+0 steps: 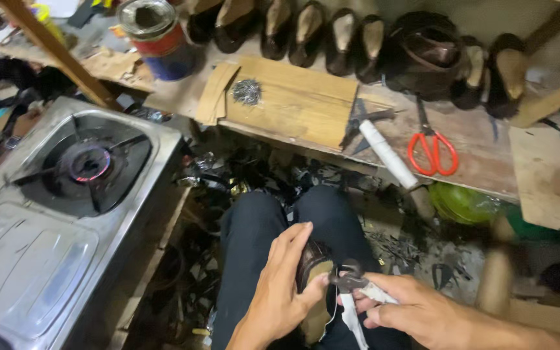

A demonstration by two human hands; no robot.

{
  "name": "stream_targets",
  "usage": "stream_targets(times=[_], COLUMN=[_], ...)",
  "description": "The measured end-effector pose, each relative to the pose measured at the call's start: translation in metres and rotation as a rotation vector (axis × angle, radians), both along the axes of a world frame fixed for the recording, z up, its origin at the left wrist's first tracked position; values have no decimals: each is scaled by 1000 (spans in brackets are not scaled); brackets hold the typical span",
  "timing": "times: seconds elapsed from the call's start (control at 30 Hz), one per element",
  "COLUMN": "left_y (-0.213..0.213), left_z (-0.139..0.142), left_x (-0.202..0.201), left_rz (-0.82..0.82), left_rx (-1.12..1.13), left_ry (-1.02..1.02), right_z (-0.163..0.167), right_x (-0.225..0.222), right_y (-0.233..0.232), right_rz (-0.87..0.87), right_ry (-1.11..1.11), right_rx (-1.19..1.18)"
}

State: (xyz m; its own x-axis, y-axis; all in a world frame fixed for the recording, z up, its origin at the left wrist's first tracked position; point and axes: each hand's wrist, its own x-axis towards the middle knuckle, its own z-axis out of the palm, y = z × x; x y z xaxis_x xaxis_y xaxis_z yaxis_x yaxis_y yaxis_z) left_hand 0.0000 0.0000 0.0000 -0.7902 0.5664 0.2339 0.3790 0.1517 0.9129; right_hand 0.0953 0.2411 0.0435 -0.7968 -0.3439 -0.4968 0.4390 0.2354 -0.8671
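Low in the middle of the frame: left hand (280, 291) wrapped around a brown shoe (311, 262) on the lap, fingers curled over its side. Right hand (416, 311) at lower right, closed tight on metal pliers (348, 282), tips touching the shoe's edge. White strip (352, 321) hanging just under the pliers. At left, a gas stove (66, 214) with a small flame. Up on the wooden bench (306, 107): a hammer (377, 139), red scissors (432, 149), a little pile of nails (247, 91), a row of shoes (332, 35) along the top.
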Motion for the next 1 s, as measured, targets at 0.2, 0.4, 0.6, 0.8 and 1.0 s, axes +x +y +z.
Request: stream_targets(times=[0.2, 0.4, 0.6, 0.8, 1.0], left_y=[16, 33, 44, 48, 46], left_z=[5, 7, 6, 4, 7], left_x=[11, 25, 35, 39, 42], left_rz=[28, 42, 39, 42, 20], left_rx=[-36, -143, -171, -173, -188], left_ry=[126, 171, 252, 295, 308], right_z=[44, 71, 75, 79, 88], right_x=[-9, -10, -10, -13, -20], right_y=[0, 11, 27, 32, 28], right_rz=[173, 186, 338, 339, 268], right_ry=[73, -67, 63, -113, -305], right_rx=[352, 430, 405, 431, 336])
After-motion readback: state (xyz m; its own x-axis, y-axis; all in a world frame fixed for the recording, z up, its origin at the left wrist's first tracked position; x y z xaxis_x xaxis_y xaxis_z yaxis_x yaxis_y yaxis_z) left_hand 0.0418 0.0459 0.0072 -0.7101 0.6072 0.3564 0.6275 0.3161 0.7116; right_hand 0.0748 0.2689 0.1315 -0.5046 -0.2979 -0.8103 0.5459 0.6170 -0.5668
